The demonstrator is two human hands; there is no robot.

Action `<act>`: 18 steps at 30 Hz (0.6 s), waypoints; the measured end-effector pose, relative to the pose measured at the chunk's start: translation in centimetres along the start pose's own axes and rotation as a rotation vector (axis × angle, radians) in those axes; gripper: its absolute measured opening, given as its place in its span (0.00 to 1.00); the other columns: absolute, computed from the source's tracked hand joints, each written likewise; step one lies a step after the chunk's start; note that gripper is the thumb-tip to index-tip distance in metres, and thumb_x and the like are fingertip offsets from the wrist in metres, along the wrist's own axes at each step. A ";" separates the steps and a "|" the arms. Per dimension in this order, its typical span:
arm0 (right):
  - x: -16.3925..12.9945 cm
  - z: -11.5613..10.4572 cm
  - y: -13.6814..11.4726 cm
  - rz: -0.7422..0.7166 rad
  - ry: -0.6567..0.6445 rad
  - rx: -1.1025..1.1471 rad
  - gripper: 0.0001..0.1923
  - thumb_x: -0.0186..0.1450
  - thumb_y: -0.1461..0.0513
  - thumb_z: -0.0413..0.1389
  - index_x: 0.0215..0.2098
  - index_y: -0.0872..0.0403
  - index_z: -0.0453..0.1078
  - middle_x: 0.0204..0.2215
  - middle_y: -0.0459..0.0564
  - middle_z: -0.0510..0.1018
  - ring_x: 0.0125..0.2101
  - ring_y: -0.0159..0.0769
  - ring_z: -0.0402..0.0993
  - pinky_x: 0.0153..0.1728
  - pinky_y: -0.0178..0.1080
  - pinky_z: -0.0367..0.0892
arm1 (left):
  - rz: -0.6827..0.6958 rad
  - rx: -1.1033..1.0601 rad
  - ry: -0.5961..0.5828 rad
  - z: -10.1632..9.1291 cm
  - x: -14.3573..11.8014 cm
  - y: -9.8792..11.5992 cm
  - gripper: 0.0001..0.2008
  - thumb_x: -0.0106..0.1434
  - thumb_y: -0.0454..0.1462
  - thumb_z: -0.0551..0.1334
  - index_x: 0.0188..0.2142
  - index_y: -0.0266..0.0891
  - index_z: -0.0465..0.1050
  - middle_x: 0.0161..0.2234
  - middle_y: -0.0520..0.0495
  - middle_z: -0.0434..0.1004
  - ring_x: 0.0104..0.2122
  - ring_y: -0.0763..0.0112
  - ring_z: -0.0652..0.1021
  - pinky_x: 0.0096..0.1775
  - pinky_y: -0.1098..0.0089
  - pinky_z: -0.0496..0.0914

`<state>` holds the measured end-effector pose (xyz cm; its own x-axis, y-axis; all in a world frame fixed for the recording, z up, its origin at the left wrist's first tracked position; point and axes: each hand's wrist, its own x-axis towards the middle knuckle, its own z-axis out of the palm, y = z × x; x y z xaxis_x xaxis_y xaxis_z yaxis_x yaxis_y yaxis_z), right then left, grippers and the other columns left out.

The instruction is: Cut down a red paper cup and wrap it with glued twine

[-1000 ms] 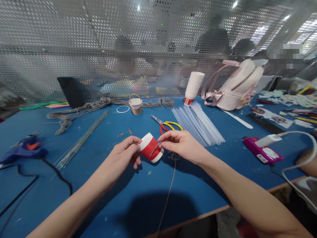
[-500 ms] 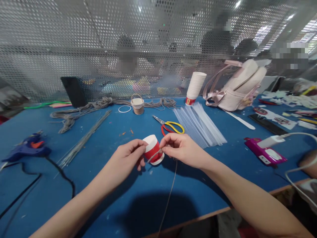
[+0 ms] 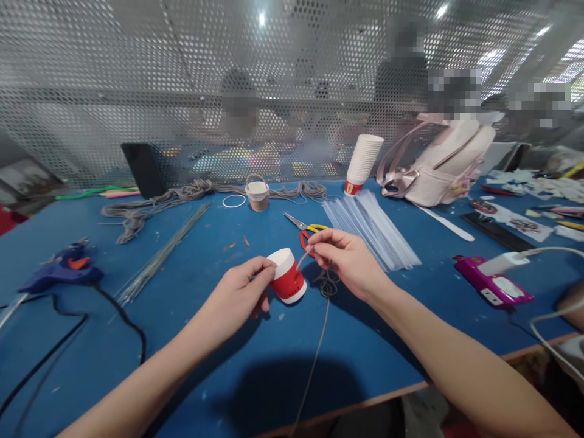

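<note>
My left hand (image 3: 241, 291) grips a small red and white paper cup (image 3: 287, 277), held upside down and tilted just above the blue table (image 3: 205, 340). My right hand (image 3: 349, 258) pinches the end of a grey cord (image 3: 319, 316) a little to the right of the cup and above it. The cord loops under that hand and trails down toward the table's near edge. Yellow-handled scissors (image 3: 305, 227) lie just behind my right hand.
A blue glue gun (image 3: 64, 271) with a black cable lies at the left. Thin metal rods (image 3: 159, 255), a cord bundle (image 3: 150, 204), clear sticks (image 3: 369, 228), stacked paper cups (image 3: 362, 161), a pink bag (image 3: 438, 167) and a magenta device (image 3: 493, 286) lie around. People sit behind the mesh screen.
My right hand has lifted the cord end up and away from the cup's side. The cup has tipped more upside down in my left hand.
</note>
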<state>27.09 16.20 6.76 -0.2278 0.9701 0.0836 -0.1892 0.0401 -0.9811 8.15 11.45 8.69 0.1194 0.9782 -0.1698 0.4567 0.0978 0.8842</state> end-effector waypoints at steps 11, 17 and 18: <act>1.1 0.1 1.5 0.064 0.092 -0.058 0.11 0.50 0.59 0.61 0.30 0.55 0.68 0.25 0.46 0.76 0.19 0.25 0.65 0.19 0.32 0.61 | 0.039 -0.047 0.059 -0.4 -0.7 0.2 0.14 0.63 0.46 0.53 0.30 0.40 0.68 0.17 0.54 0.70 0.18 0.72 0.70 0.22 0.73 0.63; 1.5 -0.1 2.8 0.011 0.068 -0.269 0.10 0.53 0.58 0.57 0.31 0.56 0.68 0.23 0.44 0.74 0.18 0.26 0.65 0.20 0.32 0.62 | 0.051 -0.029 0.136 -1.9 -3.2 0.2 0.13 0.62 0.47 0.54 0.32 0.41 0.69 0.17 0.54 0.71 0.19 0.71 0.70 0.23 0.72 0.65; 1.6 -0.1 3.0 0.000 0.059 -0.309 0.09 0.54 0.59 0.56 0.31 0.56 0.68 0.23 0.44 0.74 0.18 0.27 0.66 0.20 0.32 0.62 | 0.046 -0.036 0.160 -2.3 -3.9 -0.1 0.13 0.62 0.48 0.55 0.32 0.41 0.69 0.17 0.53 0.72 0.19 0.71 0.70 0.24 0.72 0.65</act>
<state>26.29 17.90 3.93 -0.1707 0.9819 0.0821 0.1124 0.1022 -0.9884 5.62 8.07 10.28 -0.0039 0.9982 -0.0599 0.4219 0.0560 0.9049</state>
